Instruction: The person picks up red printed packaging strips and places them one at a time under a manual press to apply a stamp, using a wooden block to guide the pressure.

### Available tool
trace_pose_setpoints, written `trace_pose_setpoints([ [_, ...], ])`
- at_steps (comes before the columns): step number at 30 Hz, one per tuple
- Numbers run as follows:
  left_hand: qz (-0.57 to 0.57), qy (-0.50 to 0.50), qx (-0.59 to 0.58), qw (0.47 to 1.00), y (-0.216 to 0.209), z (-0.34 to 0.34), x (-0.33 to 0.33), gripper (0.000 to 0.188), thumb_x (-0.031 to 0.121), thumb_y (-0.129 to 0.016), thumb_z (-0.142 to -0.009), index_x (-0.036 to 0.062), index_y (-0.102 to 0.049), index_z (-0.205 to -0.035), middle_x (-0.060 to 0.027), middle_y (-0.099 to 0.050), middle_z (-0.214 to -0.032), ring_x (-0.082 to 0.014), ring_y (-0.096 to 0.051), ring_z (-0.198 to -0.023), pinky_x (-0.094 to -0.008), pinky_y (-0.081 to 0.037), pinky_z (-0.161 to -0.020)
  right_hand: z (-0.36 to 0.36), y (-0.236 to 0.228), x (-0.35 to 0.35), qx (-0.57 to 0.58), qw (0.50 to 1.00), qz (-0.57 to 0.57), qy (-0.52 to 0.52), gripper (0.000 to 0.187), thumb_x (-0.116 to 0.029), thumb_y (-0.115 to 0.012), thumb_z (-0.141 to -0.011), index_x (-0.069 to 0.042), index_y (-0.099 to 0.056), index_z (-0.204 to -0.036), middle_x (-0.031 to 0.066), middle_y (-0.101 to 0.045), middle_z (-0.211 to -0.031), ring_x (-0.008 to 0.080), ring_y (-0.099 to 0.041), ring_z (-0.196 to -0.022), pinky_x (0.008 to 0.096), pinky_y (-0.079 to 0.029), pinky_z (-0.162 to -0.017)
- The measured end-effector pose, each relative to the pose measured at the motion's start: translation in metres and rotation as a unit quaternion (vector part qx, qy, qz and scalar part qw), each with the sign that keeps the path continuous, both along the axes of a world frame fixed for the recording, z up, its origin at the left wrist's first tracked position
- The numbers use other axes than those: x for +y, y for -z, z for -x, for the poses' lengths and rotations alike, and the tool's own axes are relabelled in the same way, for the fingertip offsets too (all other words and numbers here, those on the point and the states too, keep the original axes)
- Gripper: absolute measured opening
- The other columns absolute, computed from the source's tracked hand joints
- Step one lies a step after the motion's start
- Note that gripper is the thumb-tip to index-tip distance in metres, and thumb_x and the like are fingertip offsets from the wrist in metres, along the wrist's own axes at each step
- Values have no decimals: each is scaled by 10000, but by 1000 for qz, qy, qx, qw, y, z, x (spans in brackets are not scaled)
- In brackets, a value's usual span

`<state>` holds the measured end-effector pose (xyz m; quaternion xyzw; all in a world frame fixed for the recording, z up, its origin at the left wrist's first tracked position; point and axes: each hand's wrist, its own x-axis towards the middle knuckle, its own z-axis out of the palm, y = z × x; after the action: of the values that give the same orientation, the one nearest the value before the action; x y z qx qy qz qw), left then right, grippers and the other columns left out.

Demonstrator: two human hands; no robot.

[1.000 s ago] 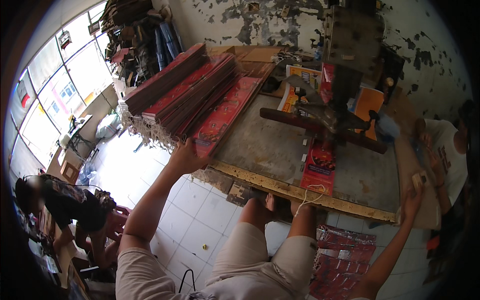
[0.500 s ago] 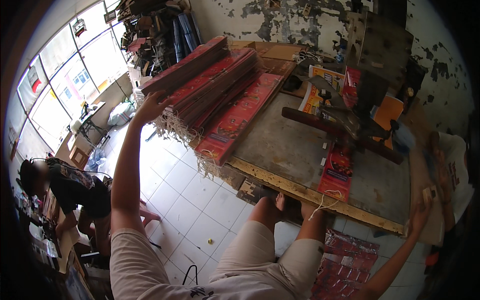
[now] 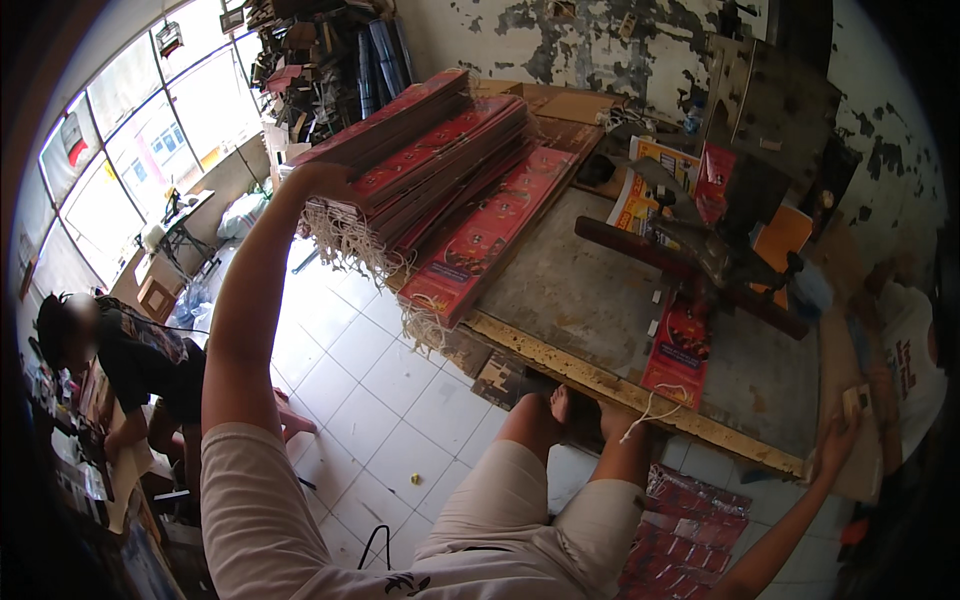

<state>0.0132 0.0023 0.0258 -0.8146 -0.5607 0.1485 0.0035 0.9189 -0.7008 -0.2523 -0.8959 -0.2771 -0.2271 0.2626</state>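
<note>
My left hand (image 3: 323,182) reaches to the near end of a thick stack of red printed, flat-folded paper bags (image 3: 440,150). Its fingers stretch over the bags, and their tips are hard to make out against the dark edges. White string handles (image 3: 355,240) hang in a tangle below that end. My right hand (image 3: 838,443), far to the right, is closed round a small wooden block (image 3: 853,402) beside a pale board. Between my hands, a single red bag (image 3: 680,345) lies on the grey worktable (image 3: 545,290), its far part under the dark red bar (image 3: 640,255) of a machine.
The worktable's worn yellow front edge (image 3: 620,385) runs above my knees. A dark metal machine (image 3: 760,110) stands at the back right. Red printed sheets (image 3: 690,520) lie on the floor. One person (image 3: 150,370) bends over a bench at left; another (image 3: 905,360) is at far right.
My left hand has moved slightly in over the stack's end, and its forearm has swung a little. My right hand stays at the wooden block. The view has shifted slightly.
</note>
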Motion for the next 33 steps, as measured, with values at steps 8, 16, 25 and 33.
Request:
trace_pose_setpoints([
  [8, 19, -22, -56, 998, -1, 19, 18, 1158, 845, -793, -701, 83, -638, -1559, -212, -647, -1558, -394, -635, -1407, -463, -495, -1183, 4, 10, 6, -7, 1000, -23, -9, 613, -275, -632, -1125, -4, -457, -1647, 235, -407, -1739, 372, -340, -1648, 463, -269, -1351],
  [16, -30, -1, 14, 999, -2, 9, 9, 988, 819, -772, -734, 143, -739, -1455, -178, -748, -1400, -335, -715, -1282, -425, -557, -1089, -12, 14, -2, 11, 1000, -16, -13, 654, -300, -654, -1115, -53, -437, -1680, 204, -384, -1768, 365, -321, -1661, 463, -234, -1364],
  [25, 110, -179, -232, 950, -23, 34, 7, 924, 786, -688, -831, 230, -637, -1567, -216, -607, -1569, -360, -701, -1260, -520, -587, -993, 0, 18, 15, 9, 999, -40, -19, 630, -315, -636, -1124, -30, -458, -1657, 217, -414, -1736, 377, -336, -1646, 478, -263, -1348],
  [33, 83, -57, -452, 886, -20, -15, -55, 914, 728, -588, -950, 95, -560, -1609, -209, -615, -1562, -312, -580, -1443, -487, -567, -1108, -13, 15, -9, -42, 999, -15, -2, 619, -254, -648, -1095, -2, -475, -1634, 231, -434, -1708, 384, -373, -1620, 478, -286, -1334],
])
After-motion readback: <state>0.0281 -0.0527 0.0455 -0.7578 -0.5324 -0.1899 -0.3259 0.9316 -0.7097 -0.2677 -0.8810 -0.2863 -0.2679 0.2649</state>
